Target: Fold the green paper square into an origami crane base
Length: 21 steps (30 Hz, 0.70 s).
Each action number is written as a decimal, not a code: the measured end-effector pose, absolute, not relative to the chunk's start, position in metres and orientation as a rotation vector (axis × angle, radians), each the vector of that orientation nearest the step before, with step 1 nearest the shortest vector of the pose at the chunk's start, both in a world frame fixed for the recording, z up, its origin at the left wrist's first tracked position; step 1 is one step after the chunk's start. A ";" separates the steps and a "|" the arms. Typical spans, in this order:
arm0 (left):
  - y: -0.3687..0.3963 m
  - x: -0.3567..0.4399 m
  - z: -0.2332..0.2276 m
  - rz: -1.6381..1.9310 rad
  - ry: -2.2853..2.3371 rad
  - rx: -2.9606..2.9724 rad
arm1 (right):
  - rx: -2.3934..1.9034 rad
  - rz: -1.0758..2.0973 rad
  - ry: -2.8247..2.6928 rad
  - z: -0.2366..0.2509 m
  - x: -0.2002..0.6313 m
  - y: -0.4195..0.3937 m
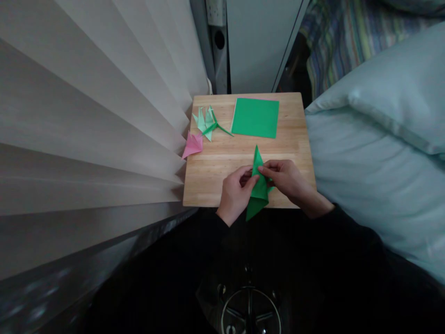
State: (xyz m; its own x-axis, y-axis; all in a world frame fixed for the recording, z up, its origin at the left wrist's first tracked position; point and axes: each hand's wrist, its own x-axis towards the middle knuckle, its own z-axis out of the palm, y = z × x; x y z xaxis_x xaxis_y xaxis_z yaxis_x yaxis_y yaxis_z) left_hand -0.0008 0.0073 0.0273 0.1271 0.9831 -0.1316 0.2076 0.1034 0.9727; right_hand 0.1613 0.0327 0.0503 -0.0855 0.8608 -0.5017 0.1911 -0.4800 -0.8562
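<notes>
Left hand (235,192) and right hand (285,180) pinch a green pointed paper sheet (259,187), apparently part-folded, near end flared; 1 slender green folded-paper figure (215,125), far left, looks finished.

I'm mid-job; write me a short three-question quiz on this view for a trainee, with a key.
1. Which touches the folded green paper: the left hand, the right hand, or both?
2. True or false: the flat green sheet lies between the hands and the far edge of the wooden tabletop.
3. At which edge of the tabletop does the pink folded piece sit? A) left B) right C) near

Key:
1. Both; each hand has its fingers on it.
2. True.
3. A.
</notes>
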 end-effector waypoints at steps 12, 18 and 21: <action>0.019 -0.015 0.045 0.825 1.273 1.502 | -1.621 1.655 -1.082 0.066 0.165 0.032; 0.020 -0.016 0.049 0.809 1.253 1.478 | -1.597 1.671 -1.027 0.065 0.164 0.032; 0.019 -0.016 0.049 0.811 1.240 1.445 | -1.593 1.669 -1.005 0.064 0.164 0.031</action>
State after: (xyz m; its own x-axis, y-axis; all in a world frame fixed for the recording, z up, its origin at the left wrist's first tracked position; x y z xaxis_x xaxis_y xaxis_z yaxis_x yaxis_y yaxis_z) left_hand -0.0157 0.0192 0.0493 0.2424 0.9625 -0.1217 0.2743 0.0524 0.9602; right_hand 0.1643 0.0312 0.0642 -0.0853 0.8458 -0.5266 0.0701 -0.5221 -0.8500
